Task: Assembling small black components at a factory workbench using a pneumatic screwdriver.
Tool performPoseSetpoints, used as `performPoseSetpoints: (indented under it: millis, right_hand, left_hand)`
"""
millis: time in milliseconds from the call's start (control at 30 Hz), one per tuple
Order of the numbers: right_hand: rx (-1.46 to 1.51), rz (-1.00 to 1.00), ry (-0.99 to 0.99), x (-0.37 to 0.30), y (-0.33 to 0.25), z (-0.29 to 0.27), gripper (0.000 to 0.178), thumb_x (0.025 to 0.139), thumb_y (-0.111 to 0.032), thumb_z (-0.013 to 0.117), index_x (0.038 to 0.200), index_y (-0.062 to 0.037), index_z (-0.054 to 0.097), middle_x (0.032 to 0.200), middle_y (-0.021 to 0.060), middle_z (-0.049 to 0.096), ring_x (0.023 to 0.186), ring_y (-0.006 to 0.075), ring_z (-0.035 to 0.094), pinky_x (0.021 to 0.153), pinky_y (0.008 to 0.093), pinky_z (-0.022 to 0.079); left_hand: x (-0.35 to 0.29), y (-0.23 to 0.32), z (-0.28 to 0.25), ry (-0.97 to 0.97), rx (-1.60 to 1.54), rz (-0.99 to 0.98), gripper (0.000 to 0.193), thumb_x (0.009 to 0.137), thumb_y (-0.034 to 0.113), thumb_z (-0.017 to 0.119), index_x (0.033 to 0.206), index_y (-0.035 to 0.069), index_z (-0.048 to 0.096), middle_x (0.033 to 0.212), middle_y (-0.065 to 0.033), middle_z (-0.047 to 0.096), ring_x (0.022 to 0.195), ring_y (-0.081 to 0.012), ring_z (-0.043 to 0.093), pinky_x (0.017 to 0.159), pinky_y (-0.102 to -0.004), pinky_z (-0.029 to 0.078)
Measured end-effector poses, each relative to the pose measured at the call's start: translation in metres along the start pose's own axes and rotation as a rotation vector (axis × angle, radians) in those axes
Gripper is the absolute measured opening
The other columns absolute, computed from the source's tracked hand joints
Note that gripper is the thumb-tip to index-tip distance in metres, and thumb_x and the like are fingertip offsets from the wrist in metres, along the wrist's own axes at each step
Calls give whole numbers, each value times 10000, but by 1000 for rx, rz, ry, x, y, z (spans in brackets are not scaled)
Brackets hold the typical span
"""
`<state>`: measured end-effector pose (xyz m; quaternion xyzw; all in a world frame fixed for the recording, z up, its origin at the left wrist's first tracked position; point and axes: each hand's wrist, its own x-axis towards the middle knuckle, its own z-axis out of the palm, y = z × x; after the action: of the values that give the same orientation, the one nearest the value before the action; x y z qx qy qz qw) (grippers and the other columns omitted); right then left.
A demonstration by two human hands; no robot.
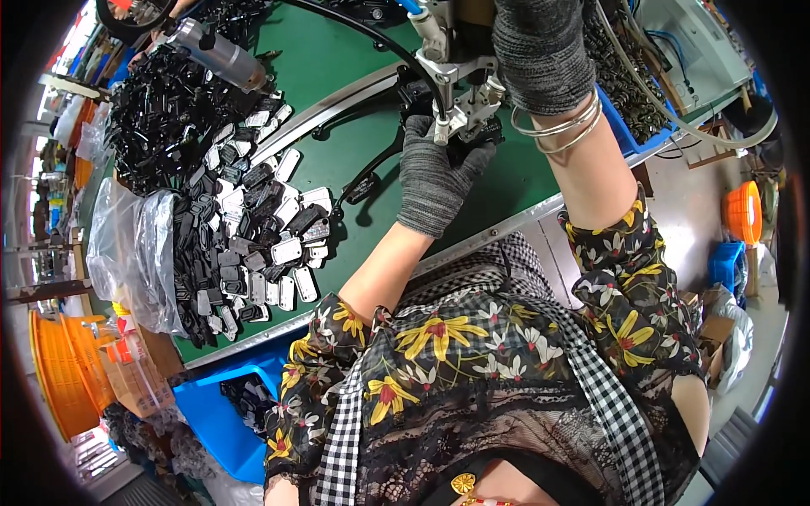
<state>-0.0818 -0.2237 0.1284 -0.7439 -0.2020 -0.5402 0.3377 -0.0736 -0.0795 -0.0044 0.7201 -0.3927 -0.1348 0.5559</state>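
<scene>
My left hand (434,181), in a grey knit glove, is at the metal clamping fixture (451,93) on the green table. Its fingers and thumb close around a black part beneath the clamp, which partly hides it. A long black lever (380,164) reaches from there toward the lower left. My right hand (544,59), gloved alike, is raised beside the fixture on its right. The upper edge cuts off its fingers, so their grip is hidden.
Left on the table (354,244) lie many black-and-silver rectangular covers (253,244) and a heap of black parts (169,118). A metal rail (329,110) runs to the fixture. A blue bin of small metal parts (624,126) stands right; another blue bin (219,413) sits below the edge.
</scene>
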Motion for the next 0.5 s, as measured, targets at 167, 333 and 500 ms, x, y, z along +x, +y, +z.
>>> performPoseSetpoints:
  millis: [167,333,500]
  right_hand:
    - [35,4,13,-3,2,2,311,990,-107,512,1294,-94,579,1102,84,667,944,195,653,778,297,531]
    - [68,10,25,-6,3,5,309,989,-110,516,1290,-92,580,1097,82,667,939,193,652,774,296,530]
    - [110,-22,46,2,5,11,306,987,-112,520,1287,-90,582,1092,81,668,935,191,651,770,295,530]
  left_hand:
    - [0,2,0,-13,-2,-30,509,695,215,836,1123,44,619,981,-162,584,879,-315,564,818,-415,484]
    - [-1,9,-1,29,62,81,427,769,146,784,1139,15,614,974,-134,660,858,-235,629,799,-367,509]
    - [7,11,-6,82,119,141,490,721,224,814,1132,62,603,977,-172,604,897,-336,561,856,-429,475]
